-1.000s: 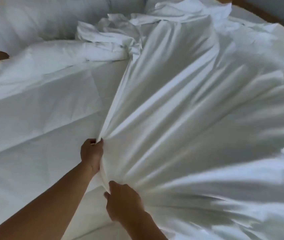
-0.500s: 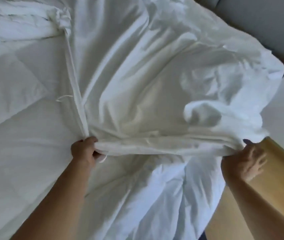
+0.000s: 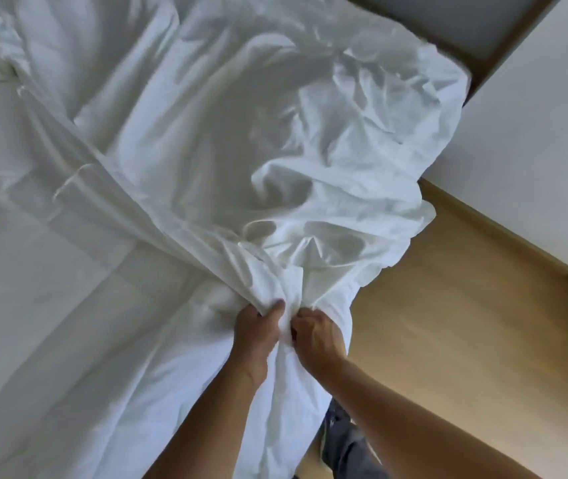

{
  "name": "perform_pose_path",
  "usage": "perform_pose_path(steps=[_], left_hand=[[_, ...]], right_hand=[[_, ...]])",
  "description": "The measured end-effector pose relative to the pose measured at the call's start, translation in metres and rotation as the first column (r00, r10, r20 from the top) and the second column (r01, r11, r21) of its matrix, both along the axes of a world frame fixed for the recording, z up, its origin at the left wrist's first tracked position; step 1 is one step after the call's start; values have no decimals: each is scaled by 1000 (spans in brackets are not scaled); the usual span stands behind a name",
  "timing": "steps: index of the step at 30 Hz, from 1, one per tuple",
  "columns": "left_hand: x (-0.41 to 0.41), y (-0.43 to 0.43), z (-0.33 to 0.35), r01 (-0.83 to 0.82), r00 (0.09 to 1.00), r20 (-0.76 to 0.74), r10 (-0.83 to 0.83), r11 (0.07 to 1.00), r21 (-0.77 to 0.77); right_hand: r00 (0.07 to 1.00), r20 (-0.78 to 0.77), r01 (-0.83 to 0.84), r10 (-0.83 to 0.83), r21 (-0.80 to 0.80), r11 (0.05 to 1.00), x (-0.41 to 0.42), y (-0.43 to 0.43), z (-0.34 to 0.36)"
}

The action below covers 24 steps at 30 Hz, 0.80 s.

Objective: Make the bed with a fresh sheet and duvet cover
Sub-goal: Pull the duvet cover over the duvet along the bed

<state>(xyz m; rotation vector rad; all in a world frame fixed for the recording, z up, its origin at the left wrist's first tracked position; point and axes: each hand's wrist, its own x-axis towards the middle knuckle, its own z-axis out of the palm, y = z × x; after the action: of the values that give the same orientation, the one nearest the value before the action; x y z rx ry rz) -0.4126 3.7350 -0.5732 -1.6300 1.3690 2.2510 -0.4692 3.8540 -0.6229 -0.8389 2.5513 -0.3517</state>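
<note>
- Pale wooden floor point(image 3: 465, 340) runs along the right side of the bed. A plain white flat-fronted panel point(image 3: 534, 133) stands at the upper right, and a grey strip of wall point(image 3: 448, 15) crosses the top edge.
- A white padded duvet point(image 3: 50, 323) lies flat over the left and near part of the bed. Its near end droops off the edge between the two forearms.
- A thin, crumpled white cotton duvet cover point(image 3: 275, 133) is heaped over the upper and right part of the bed. Its folds fan out from one gathered bunch at the near edge, and its right side spills past the bed above the floor.
- The left grip point(image 3: 258, 331) has the back of the hand facing up and the fingers curled under that bunch. Its thumb point(image 3: 277, 304) lies straight along the top, pinching the duvet cover.
- The right grip point(image 3: 315, 335) sits just beside it, with a narrow ridge of cloth between the two. It is balled into a fist, knuckles toward the camera, fingers dug into the same gathered cloth.
- Both bare forearms reach up from the bottom edge. The left rises steeply and the right slants in from the lower right, so the wrists converge.
- A thin white fabric tie point(image 3: 68, 183) sticks out from the cover's long seam on the left.
- A leg in blue denim point(image 3: 341, 440) shows below the right forearm, beside the bed.
</note>
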Motion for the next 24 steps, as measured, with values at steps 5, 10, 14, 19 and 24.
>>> perform_pose_path(steps=[5,10,14,19,24], left_hand=[[1,-3,-8,-147,941,272,204,966,-214],[-37,31,54,-72,925,217,311,706,-704],[-151,10,102,239,960,177,-215,307,-921],[-326,-72,123,554,813,524,-254,60,-830],[-404,-72,53,881,470,778,-418,277,-383]], right_hand=[[977,209,-74,41,150,986,-41,19,40],[966,256,-15,27,-47,999,-70,38,77],[987,106,143,-120,-242,960,-132,48,109],[993,117,47,-23,-206,977,-235,57,138],[991,113,-51,72,-178,983,-352,65,145]])
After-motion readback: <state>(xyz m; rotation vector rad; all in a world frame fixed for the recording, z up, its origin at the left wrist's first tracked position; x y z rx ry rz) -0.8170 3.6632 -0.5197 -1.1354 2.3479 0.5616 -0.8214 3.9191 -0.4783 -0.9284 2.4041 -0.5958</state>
